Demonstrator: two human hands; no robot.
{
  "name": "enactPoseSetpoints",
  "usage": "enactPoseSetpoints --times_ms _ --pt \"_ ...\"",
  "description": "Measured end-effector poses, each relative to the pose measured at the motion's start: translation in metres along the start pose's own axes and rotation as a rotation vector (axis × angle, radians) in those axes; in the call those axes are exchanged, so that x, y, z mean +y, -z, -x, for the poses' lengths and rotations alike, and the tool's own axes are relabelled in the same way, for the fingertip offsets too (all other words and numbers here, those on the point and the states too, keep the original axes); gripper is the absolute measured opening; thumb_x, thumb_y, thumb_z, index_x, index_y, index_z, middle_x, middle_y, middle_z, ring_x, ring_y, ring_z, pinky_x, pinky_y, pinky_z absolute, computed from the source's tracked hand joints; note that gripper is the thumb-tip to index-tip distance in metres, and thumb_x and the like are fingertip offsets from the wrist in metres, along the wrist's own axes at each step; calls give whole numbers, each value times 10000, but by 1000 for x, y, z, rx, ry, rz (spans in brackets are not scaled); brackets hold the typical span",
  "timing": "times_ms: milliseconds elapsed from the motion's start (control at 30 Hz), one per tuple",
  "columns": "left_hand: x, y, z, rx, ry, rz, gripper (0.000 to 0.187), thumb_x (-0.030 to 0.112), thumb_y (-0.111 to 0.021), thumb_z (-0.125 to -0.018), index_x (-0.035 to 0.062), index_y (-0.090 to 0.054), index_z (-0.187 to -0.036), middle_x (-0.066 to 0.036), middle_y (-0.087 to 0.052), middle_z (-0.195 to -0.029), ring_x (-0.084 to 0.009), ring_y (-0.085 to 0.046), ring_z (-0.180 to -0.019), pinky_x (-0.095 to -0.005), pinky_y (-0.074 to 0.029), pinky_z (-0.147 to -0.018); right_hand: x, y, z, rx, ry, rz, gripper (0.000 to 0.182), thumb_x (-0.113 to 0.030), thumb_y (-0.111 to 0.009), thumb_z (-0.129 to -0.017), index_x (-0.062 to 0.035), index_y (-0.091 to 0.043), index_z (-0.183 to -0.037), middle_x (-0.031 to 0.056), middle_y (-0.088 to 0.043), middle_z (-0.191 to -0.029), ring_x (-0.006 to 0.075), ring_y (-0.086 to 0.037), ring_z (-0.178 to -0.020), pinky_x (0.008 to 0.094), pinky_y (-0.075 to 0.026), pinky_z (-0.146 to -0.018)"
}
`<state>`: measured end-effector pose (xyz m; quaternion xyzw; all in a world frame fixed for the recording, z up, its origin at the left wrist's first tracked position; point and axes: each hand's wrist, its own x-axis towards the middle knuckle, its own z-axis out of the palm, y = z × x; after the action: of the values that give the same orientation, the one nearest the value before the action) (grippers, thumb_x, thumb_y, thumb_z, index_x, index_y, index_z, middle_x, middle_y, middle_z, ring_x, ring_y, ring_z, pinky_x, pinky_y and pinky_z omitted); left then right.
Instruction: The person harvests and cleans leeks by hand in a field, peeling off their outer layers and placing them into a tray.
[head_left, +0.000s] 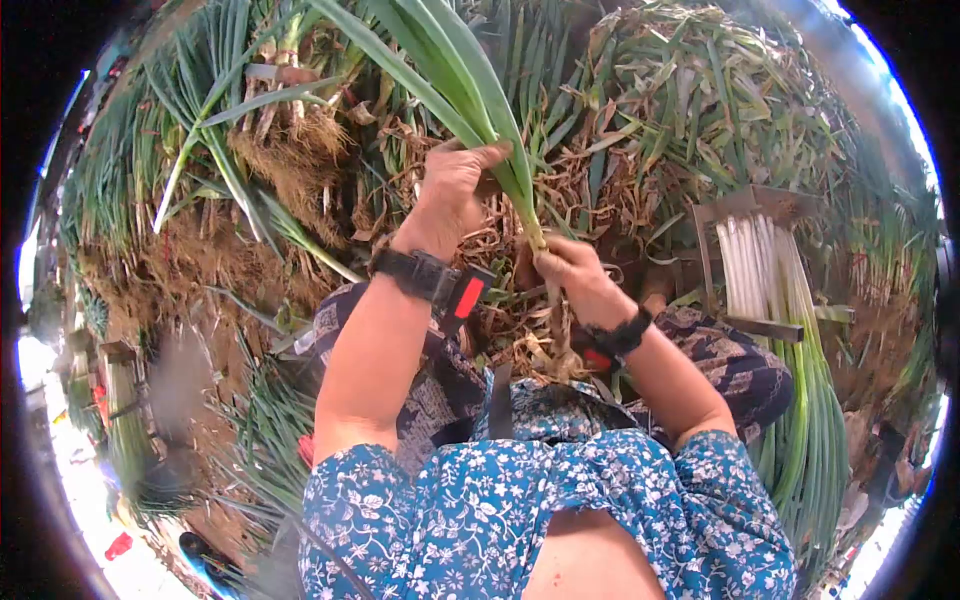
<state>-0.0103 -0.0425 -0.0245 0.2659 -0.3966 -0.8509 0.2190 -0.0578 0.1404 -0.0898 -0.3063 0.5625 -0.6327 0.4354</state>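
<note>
A large green onion [515,185] slants across the middle, its broad green leaves reaching the top edge and its roots hanging low near my lap. Around the leaf part, my left hand [457,185] is closed, with the thumb laid across the leaves. Lower down, my right hand [575,270] pinches the stalk where the leaves meet the pale stem. Dry brown peelings [590,200] lie behind and below both hands. Each wrist wears a black strap with a red patch.
Cleaned white stalks [750,265] lie in a metal holder at the right, their green leaves trailing toward me. Unpeeled onions with brown roots [290,165] lie at the upper left. Torn leaves [690,90] are heaped at the upper right. More green onions [110,190] stand along the left.
</note>
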Motion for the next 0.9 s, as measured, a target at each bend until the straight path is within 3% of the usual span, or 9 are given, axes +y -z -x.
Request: enactPoseSetpoints --times_ms 100,200,300,433,533,667,767,867,900 --pt "0 5 13 -42 -23 -22 173 -22 -635 -766 -34 -613 -937 -103 -640 -832 -232 -631 -682 -360 -553 -607 -37 -8 -24 91 283 68 283 -202 -604 -817 23 -581 -986 21 -593 -812 107 -528 -707 243 -435 -651" --pt "4 2 26 43 -89 -51 168 -21 -646 -758 -57 -615 -920 -119 -640 -794 -220 -629 -632 -338 -549 -568 -65 -13 -44 153 207 383 324 -131 -660 -727 51 -589 -985 48 -616 -835 114 -549 -758 255 -450 -699" --pt "10 8 33 138 -135 -76 152 -30 -646 -753 -70 -626 -899 -117 -641 -789 -205 -622 -628 -308 -522 -541 -60 -26 -53 113 180 236 319 -78 -669 -681 58 -589 -958 74 -623 -826 112 -551 -753 255 -451 -697" --pt "8 20 42 123 -137 -124 177 -20 -664 -740 -75 -628 -905 -99 -640 -806 -187 -615 -639 -291 -512 -574 -62 -40 -37 181 343 444 305 -66 -677 -648 26 -590 -925 89 -612 -787 115 -547 -729 272 -450 -684" --pt "-4 17 47 135 -84 -144 164 -25 -691 -711 -54 -628 -859 -80 -620 -735 -179 -589 -600 -284 -485 -525 -63 -38 -21 215 292 549 308 -116 -693 -625 11 -585 -884 99 -586 -739 133 -532 -687 287 -446 -662" --pt "0 34 29 400 -130 -57 116 -38 -669 -722 -57 -611 -821 -86 -604 -705 -209 -587 -597 -318 -490 -522 -61 -32 22 108 183 556 276 -112 -680 -633 11 -568 -853 76 -542 -697 127 -498 -657 282 -428 -630" --pt "36 59 32 259 -272 -11 108 -5 -612 -795 -79 -582 -868 -121 -605 -720 -254 -611 -640 -370 -534 -620 -27 -6 47 96 -38 370 263 -116 -667 -650 11 -564 -856 86 -506 -696 136 -487 -662 284 -415 -632" --pt "47 69 47 101 -304 151 142 28 -560 -850 -66 -488 -928 -175 -594 -811 -307 -608 -753 -465 -521 -751 45 52 57 36 -2 649 295 -116 -670 -649 14 -566 -892 116 -535 -723 181 -523 -680 298 -427 -653" --pt "46 72 49 96 -301 214 137 20 -548 -854 -61 -476 -938 -174 -580 -848 -315 -594 -800 -485 -502 -794 62 71 65 -57 -130 909 281 -98 -635 -674 18 -574 -921 150 -565 -772 243 -555 -722 327 -440 -687"
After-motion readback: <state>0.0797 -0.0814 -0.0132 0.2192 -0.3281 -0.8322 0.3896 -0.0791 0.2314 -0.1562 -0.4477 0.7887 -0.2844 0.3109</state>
